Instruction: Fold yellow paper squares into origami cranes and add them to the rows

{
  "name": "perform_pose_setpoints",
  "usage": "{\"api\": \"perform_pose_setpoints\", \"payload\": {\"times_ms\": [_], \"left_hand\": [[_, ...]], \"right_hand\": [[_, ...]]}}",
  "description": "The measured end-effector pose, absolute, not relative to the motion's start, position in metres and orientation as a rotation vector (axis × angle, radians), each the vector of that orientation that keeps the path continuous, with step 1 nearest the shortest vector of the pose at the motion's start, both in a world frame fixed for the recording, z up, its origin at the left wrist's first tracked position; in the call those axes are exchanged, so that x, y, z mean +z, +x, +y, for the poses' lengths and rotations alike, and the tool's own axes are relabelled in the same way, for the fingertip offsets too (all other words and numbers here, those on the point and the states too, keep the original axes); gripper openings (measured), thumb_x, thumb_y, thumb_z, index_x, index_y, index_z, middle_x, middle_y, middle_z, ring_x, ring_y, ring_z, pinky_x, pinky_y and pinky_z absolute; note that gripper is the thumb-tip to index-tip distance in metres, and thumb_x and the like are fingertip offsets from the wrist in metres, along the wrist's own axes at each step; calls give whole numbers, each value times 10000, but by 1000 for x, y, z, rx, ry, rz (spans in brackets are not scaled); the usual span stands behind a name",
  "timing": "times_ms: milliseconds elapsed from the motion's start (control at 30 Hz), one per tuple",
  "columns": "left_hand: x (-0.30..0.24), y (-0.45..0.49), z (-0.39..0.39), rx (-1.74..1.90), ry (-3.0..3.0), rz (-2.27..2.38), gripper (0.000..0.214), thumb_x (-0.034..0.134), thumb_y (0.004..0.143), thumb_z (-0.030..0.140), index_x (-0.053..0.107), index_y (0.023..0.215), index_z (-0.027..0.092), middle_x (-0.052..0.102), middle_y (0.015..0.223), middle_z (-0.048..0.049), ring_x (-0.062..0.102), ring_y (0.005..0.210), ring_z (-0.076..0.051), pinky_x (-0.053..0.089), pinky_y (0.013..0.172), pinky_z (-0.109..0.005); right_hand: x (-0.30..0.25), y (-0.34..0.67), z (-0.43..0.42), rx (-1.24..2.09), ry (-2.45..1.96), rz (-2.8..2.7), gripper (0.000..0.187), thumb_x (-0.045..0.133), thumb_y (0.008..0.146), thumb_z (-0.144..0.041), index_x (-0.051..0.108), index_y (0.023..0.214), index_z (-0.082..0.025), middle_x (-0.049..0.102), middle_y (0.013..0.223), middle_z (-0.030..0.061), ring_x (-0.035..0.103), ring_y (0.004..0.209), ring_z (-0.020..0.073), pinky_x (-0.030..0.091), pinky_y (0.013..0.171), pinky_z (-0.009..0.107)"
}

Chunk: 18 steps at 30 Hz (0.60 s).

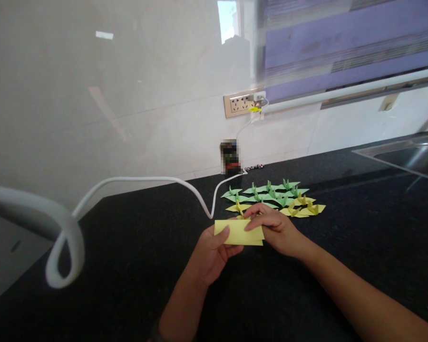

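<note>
A yellow sheet of paper (239, 233), folded into a flat rectangle, is held in the air over the dark counter. My left hand (211, 251) grips its left end, thumb on top and fingers beneath. At the upper right edge, my right hand (273, 229) has its bent fingers on the paper, the thumb hidden behind. The lower right corner shows two layers slightly apart. Just beyond my hands stand several green paper cranes (271, 194) and several yellow paper cranes (308, 209) in rows, some partly covered by my right hand.
A thick white cable (146, 179) loops across the left side. A blurred-out upright device (230, 157) leans on the wall below the power socket (237, 103). The black counter (128, 266) stretches to a sink or hob edge (395, 154) at right.
</note>
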<state>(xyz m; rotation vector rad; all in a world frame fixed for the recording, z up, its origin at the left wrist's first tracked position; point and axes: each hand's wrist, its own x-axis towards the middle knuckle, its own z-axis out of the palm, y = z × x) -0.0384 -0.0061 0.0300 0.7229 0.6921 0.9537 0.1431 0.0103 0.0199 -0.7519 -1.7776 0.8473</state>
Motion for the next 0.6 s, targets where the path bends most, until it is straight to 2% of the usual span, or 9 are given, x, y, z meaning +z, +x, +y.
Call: {"api": "perform_pose_setpoints", "payload": {"times_ms": [100, 200, 267, 400, 500, 600], "left_hand": [[27, -34, -7, 1040, 734, 716, 358, 551, 738, 243, 508, 1075, 131, 599, 1001, -106, 593, 809, -157, 489, 647, -238], [25, -31, -5, 1142, 714, 709, 357, 532, 752, 244, 491, 1092, 141, 587, 1034, -104, 580, 870, -170, 478, 701, -261], [25, -30, -4, 1191, 715, 686, 367, 519, 760, 246, 475, 1114, 158, 570, 1073, -98, 561, 921, -177, 462, 750, -282], [24, -29, -4, 1218, 794, 694, 408, 513, 760, 265, 449, 1150, 163, 550, 1112, -101, 528, 984, -194, 426, 814, -318], [23, -29, -1, 1241, 903, 878, 534, 607, 681, 269, 425, 1169, 152, 584, 1052, -112, 565, 899, -196, 439, 765, -310], [21, -32, 1, 1272, 995, 1054, 635, 693, 578, 251, 433, 1148, 150, 636, 897, -90, 592, 734, -160, 449, 652, -256]], "right_hand": [[19, 139, 11, 1007, -819, -1531, 224, 510, 715, -185, 627, 898, -241, 557, 931, 45, 516, 845, 177, 446, 687, 305], [17, 135, 12, 1239, -911, -1245, 269, 436, 768, -317, 561, 974, -196, 569, 819, 53, 526, 674, 149, 438, 468, 232], [16, 132, 11, 1328, -956, -1247, 310, 402, 781, -400, 573, 872, -159, 563, 729, 52, 503, 583, 130, 394, 384, 201], [16, 129, 9, 1308, -1066, -1374, 259, 488, 736, -393, 519, 649, -152, 540, 581, 7, 427, 443, 76, 350, 375, 184], [16, 132, 9, 1152, -1110, -1480, 239, 479, 746, -350, 480, 599, -163, 485, 521, -26, 388, 417, 65, 324, 396, 190], [17, 137, 9, 984, -1081, -1727, 230, 486, 740, -288, 465, 550, -160, 409, 492, -42, 350, 443, 64, 278, 415, 190]]}}
